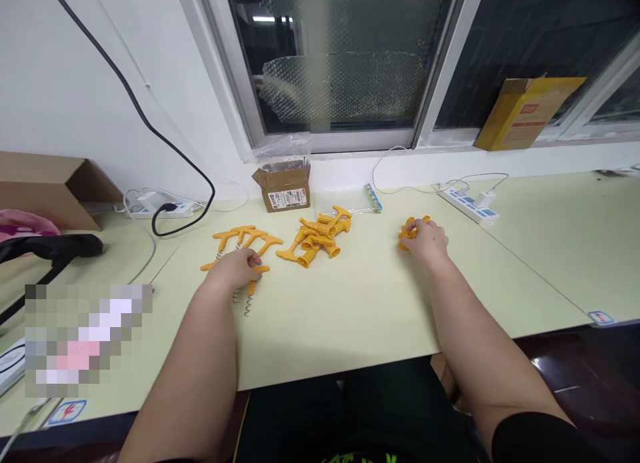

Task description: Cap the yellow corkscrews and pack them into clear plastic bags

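Note:
My left hand (pixel 235 270) is closed at the yellow handle of a corkscrew (pixel 251 290), whose metal spiral points toward the table's front edge. Several more yellow T-handled corkscrews (pixel 243 233) lie just beyond that hand, some spirals partly hidden by it. In the middle is a heap of yellow plastic pieces (pixel 317 236), with T-shaped handles and hollow bell-shaped sleeves. Over on the right, my right hand (pixel 429 242) has its fingers bent round a yellow plastic sleeve (pixel 407 233) in a small cluster; its fingertips are partly hidden.
Behind the heap stand a small open cardboard box (pixel 287 188) and a clear plastic bag (pixel 345 200). Power strips (pixel 470 204) with cables lie at back right and back left. A black cable (pixel 150 123) hangs at left, near a larger carton (pixel 45 183).

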`<move>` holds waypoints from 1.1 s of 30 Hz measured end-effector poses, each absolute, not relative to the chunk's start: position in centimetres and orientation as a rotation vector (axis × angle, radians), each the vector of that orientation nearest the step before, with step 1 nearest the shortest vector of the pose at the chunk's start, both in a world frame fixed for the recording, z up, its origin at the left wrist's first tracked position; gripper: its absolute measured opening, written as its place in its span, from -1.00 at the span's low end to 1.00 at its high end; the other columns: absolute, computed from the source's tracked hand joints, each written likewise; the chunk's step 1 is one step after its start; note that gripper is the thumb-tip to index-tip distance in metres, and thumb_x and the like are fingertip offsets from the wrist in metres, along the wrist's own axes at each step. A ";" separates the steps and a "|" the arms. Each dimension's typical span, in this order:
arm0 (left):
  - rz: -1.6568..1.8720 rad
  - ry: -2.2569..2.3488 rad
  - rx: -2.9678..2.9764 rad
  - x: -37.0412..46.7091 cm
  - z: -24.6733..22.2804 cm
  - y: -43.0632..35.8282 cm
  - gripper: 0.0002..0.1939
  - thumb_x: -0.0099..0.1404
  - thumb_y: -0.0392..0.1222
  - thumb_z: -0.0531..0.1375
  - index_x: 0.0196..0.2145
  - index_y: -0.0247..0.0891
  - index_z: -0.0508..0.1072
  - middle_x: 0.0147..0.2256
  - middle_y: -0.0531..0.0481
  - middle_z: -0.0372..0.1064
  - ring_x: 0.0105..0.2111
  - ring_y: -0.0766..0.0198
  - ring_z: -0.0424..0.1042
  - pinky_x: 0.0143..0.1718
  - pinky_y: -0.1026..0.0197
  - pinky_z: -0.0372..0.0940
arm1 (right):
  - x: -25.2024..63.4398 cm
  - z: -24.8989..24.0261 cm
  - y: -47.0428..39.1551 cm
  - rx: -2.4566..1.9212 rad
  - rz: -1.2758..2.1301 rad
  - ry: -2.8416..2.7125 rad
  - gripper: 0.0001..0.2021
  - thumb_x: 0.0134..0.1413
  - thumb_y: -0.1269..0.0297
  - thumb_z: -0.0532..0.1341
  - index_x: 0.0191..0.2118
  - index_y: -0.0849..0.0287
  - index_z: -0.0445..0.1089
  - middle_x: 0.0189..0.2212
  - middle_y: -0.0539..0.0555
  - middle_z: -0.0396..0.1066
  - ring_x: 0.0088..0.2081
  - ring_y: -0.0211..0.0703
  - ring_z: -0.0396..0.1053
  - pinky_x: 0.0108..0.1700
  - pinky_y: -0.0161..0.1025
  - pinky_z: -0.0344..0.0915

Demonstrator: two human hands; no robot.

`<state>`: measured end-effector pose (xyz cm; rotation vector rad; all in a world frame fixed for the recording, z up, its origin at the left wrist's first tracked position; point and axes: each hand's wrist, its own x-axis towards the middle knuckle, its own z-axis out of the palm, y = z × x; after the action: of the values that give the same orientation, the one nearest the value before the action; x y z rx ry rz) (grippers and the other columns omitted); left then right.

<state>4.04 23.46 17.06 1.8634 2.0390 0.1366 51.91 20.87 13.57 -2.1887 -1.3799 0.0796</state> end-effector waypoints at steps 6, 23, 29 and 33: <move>0.511 1.728 2.341 7.1 16.8 22.5 -0.52 0.10 -0.18 0.28 0.03 -0.12 0.51 0.07 -0.11 0.47 0.15 -0.09 0.38 0.17 -0.05 0.31 | 47.5 13.6 20.4 -1.604 0.003 -1.690 -0.76 0.07 0.17 0.31 -0.13 0.09 0.48 -0.16 0.17 0.33 0.00 0.16 0.29 0.19 0.13 0.21; 0.529 1.230 2.551 14.5 14.1 21.3 -0.62 0.37 -0.18 0.19 0.11 -0.10 0.54 0.09 -0.12 0.47 0.14 0.00 0.42 0.24 -0.07 0.29 | 39.5 10.8 20.6 -1.063 0.340 -2.246 -0.32 0.15 0.27 0.35 0.38 -0.06 0.28 0.36 0.21 0.16 0.35 0.24 0.17 0.36 0.27 0.19; 0.587 1.261 2.592 15.3 13.6 21.4 -0.64 0.38 -0.20 0.16 0.10 -0.16 0.54 0.09 -0.15 0.47 0.15 -0.04 0.39 0.25 -0.13 0.27 | 39.7 10.2 21.2 -1.061 0.328 -2.261 -0.43 0.16 0.27 0.32 0.29 0.08 0.36 0.25 0.26 0.27 0.27 0.20 0.26 0.33 0.21 0.25; 0.615 1.310 2.565 16.1 13.3 21.4 -0.62 0.36 -0.24 0.15 0.10 -0.19 0.54 0.11 -0.17 0.46 0.17 -0.06 0.37 0.27 -0.15 0.27 | 40.1 9.7 21.7 -1.040 0.351 -2.204 -0.57 0.13 0.36 0.29 0.15 0.08 0.43 0.21 0.23 0.27 0.25 0.13 0.30 0.31 0.15 0.27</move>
<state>16.09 21.37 13.34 2.5646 1.3097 0.6149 40.06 21.70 9.66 -1.0399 -2.2043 0.3513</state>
